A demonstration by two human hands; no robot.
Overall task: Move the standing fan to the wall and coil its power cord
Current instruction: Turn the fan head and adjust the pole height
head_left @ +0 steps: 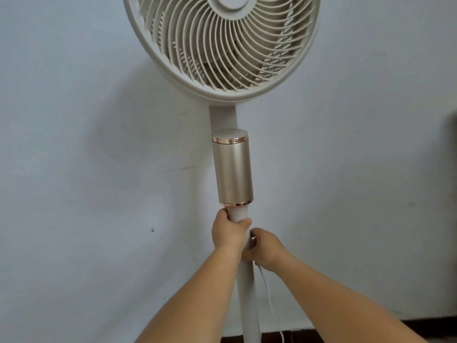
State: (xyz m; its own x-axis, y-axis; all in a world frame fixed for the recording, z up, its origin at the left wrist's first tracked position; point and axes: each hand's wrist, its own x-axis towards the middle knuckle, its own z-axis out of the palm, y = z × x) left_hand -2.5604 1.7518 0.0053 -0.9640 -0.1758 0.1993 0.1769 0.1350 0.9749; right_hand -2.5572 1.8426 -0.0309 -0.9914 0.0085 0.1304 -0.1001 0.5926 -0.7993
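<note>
1. Hands first: the left hand (228, 231) is wrapped tightly around the white pole (247, 293) of the standing fan (222, 45), just under the gold sleeve (232, 172). The right hand (263, 247) grasps the same pole directly below, touching the left hand.
2. Fan position: it stands upright very close to the pale wall (86, 144), and its shadow falls on the wall just to the left. The base is out of view, so I cannot tell whether it sits flat on the floor.
3. Handling, as a judgement: the round head is wide and sits high, so the fan is likely top-heavy and inclined to tip if tilted. The pole looks stiff and smooth (possibly slippery in a loose grip).
4. Best hold, as a judgement: the pole just under the gold sleeve, where both hands are now, with the sleeve's lower rim acting as a stop. The thin curved grille ribs look fragile and are poor places to grab.
5. Power cord (270, 303): thin, white and limp, it hangs down the right side of the pole from near the right hand toward the floor. It is not coiled, and its end is out of view.
6. Surroundings: a strip of dark floor (371, 330) meets the wall at the bottom. A dark object (452, 134) shows at the right edge, too cropped to identify.
7. Obstacles: nothing is visible between fan and wall. The dangling cord may snag underfoot or under the base.
</note>
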